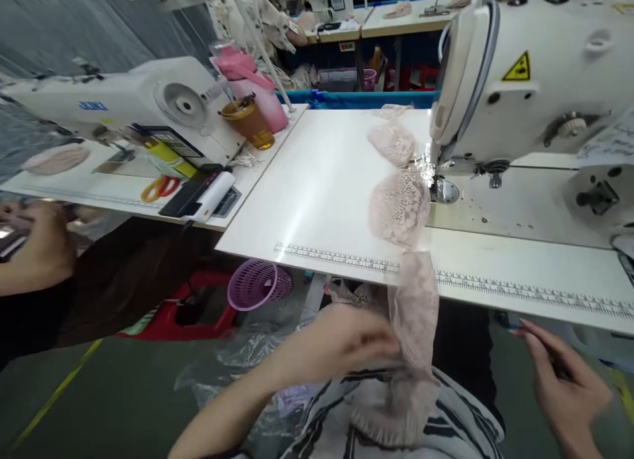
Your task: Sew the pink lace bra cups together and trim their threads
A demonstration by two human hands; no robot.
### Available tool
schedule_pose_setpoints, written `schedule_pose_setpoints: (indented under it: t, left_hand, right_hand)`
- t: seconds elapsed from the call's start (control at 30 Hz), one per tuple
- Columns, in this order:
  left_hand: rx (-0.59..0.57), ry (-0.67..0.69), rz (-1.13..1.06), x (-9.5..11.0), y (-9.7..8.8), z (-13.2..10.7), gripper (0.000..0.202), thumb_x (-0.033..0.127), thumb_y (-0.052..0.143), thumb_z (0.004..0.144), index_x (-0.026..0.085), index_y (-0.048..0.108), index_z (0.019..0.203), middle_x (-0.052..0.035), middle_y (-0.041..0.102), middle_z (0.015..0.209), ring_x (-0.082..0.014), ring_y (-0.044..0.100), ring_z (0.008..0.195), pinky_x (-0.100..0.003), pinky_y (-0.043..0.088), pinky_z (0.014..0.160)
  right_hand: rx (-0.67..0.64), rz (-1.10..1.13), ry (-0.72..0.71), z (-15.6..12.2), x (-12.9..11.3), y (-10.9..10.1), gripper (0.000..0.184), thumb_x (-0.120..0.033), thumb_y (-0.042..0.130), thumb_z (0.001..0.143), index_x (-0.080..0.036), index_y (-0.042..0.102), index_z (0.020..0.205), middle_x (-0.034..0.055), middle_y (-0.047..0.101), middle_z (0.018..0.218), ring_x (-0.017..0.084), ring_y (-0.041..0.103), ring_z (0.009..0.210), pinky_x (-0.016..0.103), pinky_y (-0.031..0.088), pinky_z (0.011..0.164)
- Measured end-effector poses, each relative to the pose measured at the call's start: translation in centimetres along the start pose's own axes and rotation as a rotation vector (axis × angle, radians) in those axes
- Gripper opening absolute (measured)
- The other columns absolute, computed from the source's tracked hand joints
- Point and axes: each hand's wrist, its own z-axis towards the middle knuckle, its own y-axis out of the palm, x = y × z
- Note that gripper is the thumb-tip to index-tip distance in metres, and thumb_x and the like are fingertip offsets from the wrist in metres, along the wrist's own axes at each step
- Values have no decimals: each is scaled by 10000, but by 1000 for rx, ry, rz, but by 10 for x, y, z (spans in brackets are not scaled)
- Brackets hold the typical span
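Note:
A pale pink lace bra piece (pixel 400 205) lies on the white sewing table (pixel 321 181) and hangs over the front edge into my lap. Its upper cups sit by the needle of the white sewing machine (pixel 535 82). My left hand (pixel 347 340) is below the table edge, its blurred fingers pinched on the hanging lace. My right hand (pixel 564 373) is low at the right, beneath the table edge, fingers closed around a thin dark tool with a blue tip that I cannot name.
A second sewing machine (pixel 123 102) stands at the left with red-and-yellow scissors (pixel 159 188), an amber cup (pixel 250 121) and a pink bottle (pixel 255 82). A co-worker's arm (pixel 34 247) shows at far left. A purple basket (pixel 258 284) and red stool (pixel 188 307) are on the floor.

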Motion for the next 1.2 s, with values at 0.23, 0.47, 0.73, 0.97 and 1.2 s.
schedule_pose_setpoints:
  t: [0.23,0.47,0.73,0.97,1.2]
  left_hand:
    - [773,-141,597,-20,45,80,490,647,564,825,158,592,817,-74,629,822,-228,533,793,-383,362,744]
    - [625,52,-8,-9,66,57,212,272,507,926,191,460,736,-31,557,779,-166,498,767,-312,383,715]
    - [442,-482,-1026,-23,101,-2,366,461,673,797,221,514,1022,-1,557,853,-105,487,617,-222,406,564]
    - [476,-494,-1025,-30,110,-4,332,493,664,806,163,629,799,-6,581,737,-129,516,685,-229,427,647]
    - [433,-443,-1028,-30,111,-6,410,503,609,843,145,573,648,17,484,610,-101,418,602,-226,350,590]
  right_hand:
    - [-187,240,-103,-5,-39,27,320,-176,623,853,-291,679,1147,17,670,800,169,626,705,308,504,651]
    - [-397,350,-37,1,-71,16,315,-292,531,926,-259,602,1231,37,572,861,143,540,743,257,447,626]
    - [-950,220,158,8,-74,39,351,-412,422,979,-260,640,1209,60,651,952,172,612,873,272,500,772]
    - [-1186,286,87,2,-78,71,366,-416,443,973,-254,657,1222,76,676,1148,226,616,1097,352,508,922]
    - [-1110,373,54,-11,-83,81,328,-380,469,969,-230,682,1169,62,685,1007,183,634,914,310,514,854]
